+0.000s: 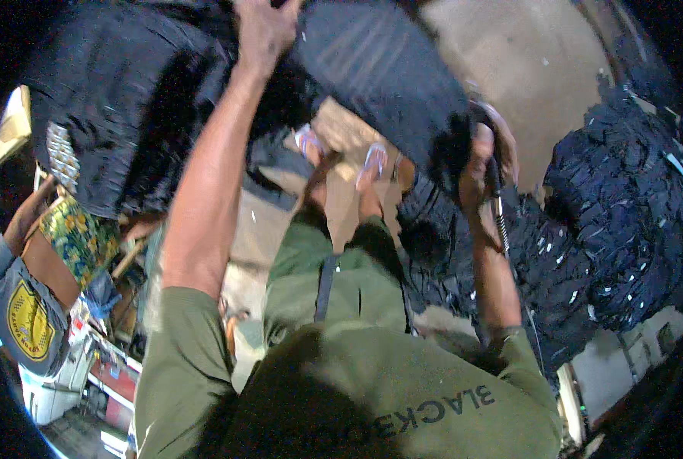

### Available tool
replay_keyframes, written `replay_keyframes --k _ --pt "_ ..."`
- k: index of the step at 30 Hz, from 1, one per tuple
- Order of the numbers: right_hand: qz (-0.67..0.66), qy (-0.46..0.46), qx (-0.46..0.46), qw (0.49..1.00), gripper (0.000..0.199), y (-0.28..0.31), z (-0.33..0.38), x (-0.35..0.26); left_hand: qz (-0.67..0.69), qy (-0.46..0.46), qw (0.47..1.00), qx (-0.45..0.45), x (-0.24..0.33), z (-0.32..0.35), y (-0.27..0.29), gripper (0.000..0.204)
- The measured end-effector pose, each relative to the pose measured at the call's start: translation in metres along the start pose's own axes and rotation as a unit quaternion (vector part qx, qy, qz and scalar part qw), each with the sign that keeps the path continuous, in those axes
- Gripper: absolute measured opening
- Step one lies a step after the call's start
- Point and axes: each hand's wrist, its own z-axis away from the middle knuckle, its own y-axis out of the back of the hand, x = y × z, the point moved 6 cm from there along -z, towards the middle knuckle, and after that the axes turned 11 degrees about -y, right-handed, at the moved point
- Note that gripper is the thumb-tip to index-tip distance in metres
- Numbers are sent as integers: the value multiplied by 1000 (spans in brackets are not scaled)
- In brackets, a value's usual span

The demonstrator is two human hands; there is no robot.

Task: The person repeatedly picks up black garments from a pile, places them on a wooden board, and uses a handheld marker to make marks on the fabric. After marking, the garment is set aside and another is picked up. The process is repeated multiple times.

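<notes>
My left hand (267,34) reaches far forward over black cloth, and the top edge of the picture cuts off most of its fingers. Beneath it, black fabric (127,84) spreads to the left. On the right, my right hand (485,164) is closed round a slim black handle (495,177). From that handle a metal coil (501,226) and a thin cord run back along my forearm. A smooth dark fabric piece (387,69) lies between my hands, its right end close to my right hand. What the handle belongs to is hidden.
Heaps of black cloth scraps (624,214) with pale bits lie on the right. A flat brown board (349,126) is near my sandalled feet. At the left, another person in a grey shirt (35,306) has a hand by the black fabric. Beige floor (525,53) shows at the far right.
</notes>
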Motion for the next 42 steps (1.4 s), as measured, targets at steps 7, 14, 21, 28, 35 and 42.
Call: replay_keyframes --k 7,14,21,28,35,42 --pt "-157 -245 184 939 32 80 70 103 379 180 842 -339 -36 -40 30 68" --pt "-71 -162 245 953 41 126 114 148 343 4 897 -280 9 -69 -6 32" --pt "46 -186 533 824 34 388 240 238 464 -35 832 -303 313 187 -55 54" --pt "174 -107 416 886 36 430 241 201 495 284 717 -401 420 390 -108 42" --pt "13 -92 187 978 38 251 240 151 401 193 887 -127 178 358 59 47" --pt "-22 -50 -3 998 27 94 288 78 95 36 986 -133 82 426 185 17"
